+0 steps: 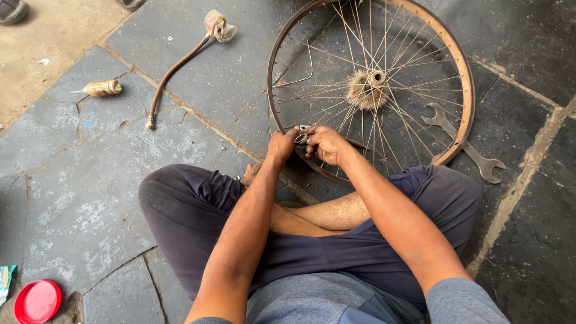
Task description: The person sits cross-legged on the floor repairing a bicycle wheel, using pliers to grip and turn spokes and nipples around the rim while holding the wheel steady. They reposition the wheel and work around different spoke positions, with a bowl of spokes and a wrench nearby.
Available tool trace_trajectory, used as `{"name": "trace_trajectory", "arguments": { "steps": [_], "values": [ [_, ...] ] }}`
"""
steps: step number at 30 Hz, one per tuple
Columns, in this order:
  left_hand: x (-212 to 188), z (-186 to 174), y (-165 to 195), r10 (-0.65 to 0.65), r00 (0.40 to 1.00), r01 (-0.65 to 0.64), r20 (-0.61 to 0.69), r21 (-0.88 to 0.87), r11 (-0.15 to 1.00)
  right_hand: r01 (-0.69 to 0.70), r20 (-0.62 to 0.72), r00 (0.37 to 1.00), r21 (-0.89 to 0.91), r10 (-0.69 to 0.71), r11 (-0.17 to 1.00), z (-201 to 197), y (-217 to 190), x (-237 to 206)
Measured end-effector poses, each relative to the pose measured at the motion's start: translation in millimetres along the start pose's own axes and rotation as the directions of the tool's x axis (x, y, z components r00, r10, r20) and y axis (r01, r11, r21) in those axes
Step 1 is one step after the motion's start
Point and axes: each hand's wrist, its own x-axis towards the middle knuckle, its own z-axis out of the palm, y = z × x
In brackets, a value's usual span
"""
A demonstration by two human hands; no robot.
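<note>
1. A bare bicycle wheel (462,90), rusty-rimmed and without a tyre, stands tilted on the stone floor (90,198) in front of a person sitting cross-legged; its near rim rests by the person's knees, at the middle of the paved patch.
2. Both hands meet at the wheel's near-left rim, close together and nearly touching.
3. The left hand (281,147) is curled closed at the rim, beside a small metal tool (302,137); whether it pinches a spoke or the rim itself cannot be told.
4. The right hand (326,144) is closed around that small metal tool, just inside the rim among the spokes.
5. At the wheel's centre the hub (367,89) is wrapped in frayed, fuzzy fibre.
6. A double-ended open spanner (465,144) lies flat on the floor, partly under the wheel's right rim, its far jaw sticking out beyond it.
7. A thin bent wire (303,75) lies on the floor, seen through the wheel's left side.
8. Well to the left, a brown pump hose (174,72) with a rag-wrapped end stretches across a slab joint.
9. Farther left lies a small yellowish bottle (103,88).
10. A red round lid (37,301) sits at the floor's near-left corner.
</note>
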Motion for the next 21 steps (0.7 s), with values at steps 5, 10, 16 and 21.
{"name": "trace_trajectory", "arguments": {
  "steps": [5,10,16,21],
  "values": [
    [-9.1,0.1,9.8,0.174,0.940,-0.089,-0.294,0.281,0.956,0.008,-0.022,1.000,-0.051,-0.009,0.999,-0.8,3.8,4.9],
    [-11.2,-6.3,13.7,0.391,0.859,-0.180,-0.331,0.519,0.836,-0.020,-0.078,0.997,-0.102,0.012,0.995,-8.3,10.5,9.3],
    [-15.0,-0.2,13.0,0.647,0.760,-0.386,-0.063,0.758,0.527,0.025,0.082,0.996,-0.081,-0.019,0.996,-12.2,17.3,0.1],
    [-23.7,-3.9,23.2,0.612,0.791,-0.378,0.004,0.790,0.483,-0.044,0.122,0.991,-0.113,0.058,0.993,-12.2,19.5,-10.6]
  ]
}}
